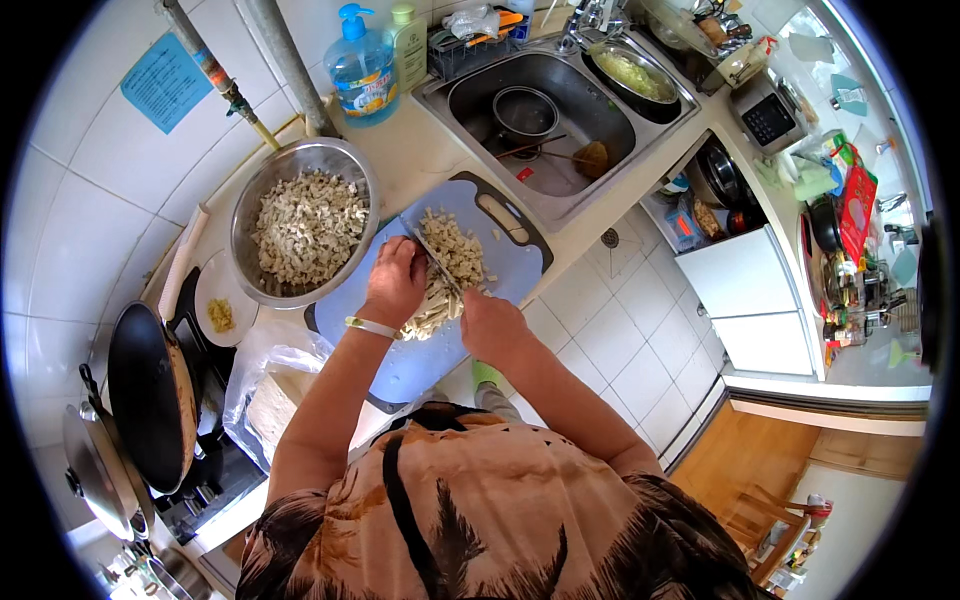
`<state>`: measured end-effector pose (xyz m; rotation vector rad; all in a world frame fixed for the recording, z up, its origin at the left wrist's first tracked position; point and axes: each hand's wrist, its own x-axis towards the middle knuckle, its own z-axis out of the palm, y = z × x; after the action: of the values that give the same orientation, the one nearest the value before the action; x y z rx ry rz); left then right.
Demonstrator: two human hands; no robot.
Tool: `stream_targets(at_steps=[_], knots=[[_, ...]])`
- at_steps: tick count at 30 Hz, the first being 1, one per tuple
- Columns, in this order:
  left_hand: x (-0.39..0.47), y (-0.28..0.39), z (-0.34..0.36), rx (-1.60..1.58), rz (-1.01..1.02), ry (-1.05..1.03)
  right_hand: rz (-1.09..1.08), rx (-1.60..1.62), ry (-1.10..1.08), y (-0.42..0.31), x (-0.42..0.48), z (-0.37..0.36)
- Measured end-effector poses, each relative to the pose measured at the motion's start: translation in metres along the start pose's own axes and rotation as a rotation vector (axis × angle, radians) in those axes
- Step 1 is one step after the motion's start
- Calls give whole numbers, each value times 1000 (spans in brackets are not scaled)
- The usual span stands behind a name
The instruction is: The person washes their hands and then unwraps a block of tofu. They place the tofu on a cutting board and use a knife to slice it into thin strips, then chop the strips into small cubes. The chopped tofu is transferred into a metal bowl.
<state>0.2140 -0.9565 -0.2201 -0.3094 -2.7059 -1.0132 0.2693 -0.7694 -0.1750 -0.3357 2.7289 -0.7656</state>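
Note:
My right hand [491, 322] grips the handle of a kitchen knife [436, 262], its blade slanting across a blue plastic cutting board [405, 371]. My left hand [397, 274], with a pale band at the wrist, lies beside the blade; its fingertips are partly hidden, so whether it holds a piece is unclear. Small pale diced pieces [457, 247] are heaped beyond the blade, and longer pale strips [431, 315] lie on the near side, between my hands. A steel bowl [367, 180] full of similar diced pieces stands to the left, against the board's edge.
A plate [240, 319] with chopped yellowish bits and a clear plastic bag [251, 375] around a pale block lie left of the board. Beyond them, a black wok [146, 397] stands on the stove. The sink [540, 187] holds a pot; a bowl of shredded greens [637, 75] sits at its far side.

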Motion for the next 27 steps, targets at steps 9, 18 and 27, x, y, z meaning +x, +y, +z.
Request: stream_targets(at_steps=[9,18,27], knots=[[-7,-14,9,-117,-138,-43,-119,79,217,9,-7,-27],[-9,1,4,-96,-57,66,6,-16,-46,-30,-30,-55],[-2,-7,5,-72,13,49,-6,33,52,-1,3,-2]])
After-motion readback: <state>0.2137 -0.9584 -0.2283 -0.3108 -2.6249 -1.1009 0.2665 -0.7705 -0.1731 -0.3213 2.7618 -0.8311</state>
